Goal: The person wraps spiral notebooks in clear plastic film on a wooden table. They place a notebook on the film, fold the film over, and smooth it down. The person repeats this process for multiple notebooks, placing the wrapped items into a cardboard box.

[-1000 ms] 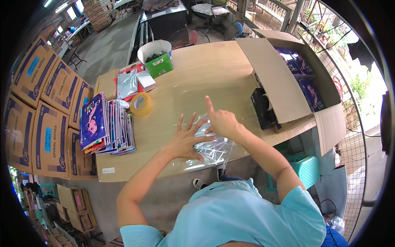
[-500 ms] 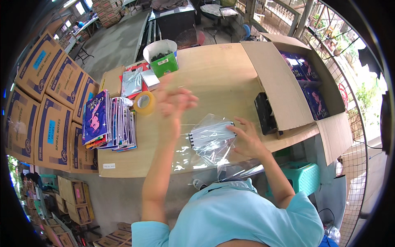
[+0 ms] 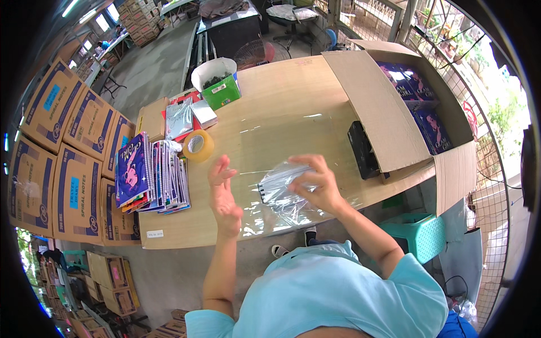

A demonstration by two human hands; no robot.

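Note:
A small spiral-bound notebook with pale pages and a black binding (image 3: 269, 190) lies on the table near its front edge. Crinkled clear plastic film (image 3: 290, 211) is around it. My right hand (image 3: 318, 183) reaches over the notebook's right side, its fingers bent and closed on the film. Just left of the notebook, my left hand (image 3: 224, 197) is raised with its fingers apart, holding nothing.
Behind the notebook lies a flat clear sheet (image 3: 276, 138). Stacked spiral notebooks (image 3: 131, 169), a tape roll (image 3: 198, 145) and a green-white box (image 3: 222, 93) stand left. An open carton (image 3: 377, 107) and black object (image 3: 362, 149) are right; cartons (image 3: 79, 186) are piled far left.
My left hand has come down and nearer to me. My right hand has moved left over the notebook, its fingers now bent on the film. The view has shifted slightly.

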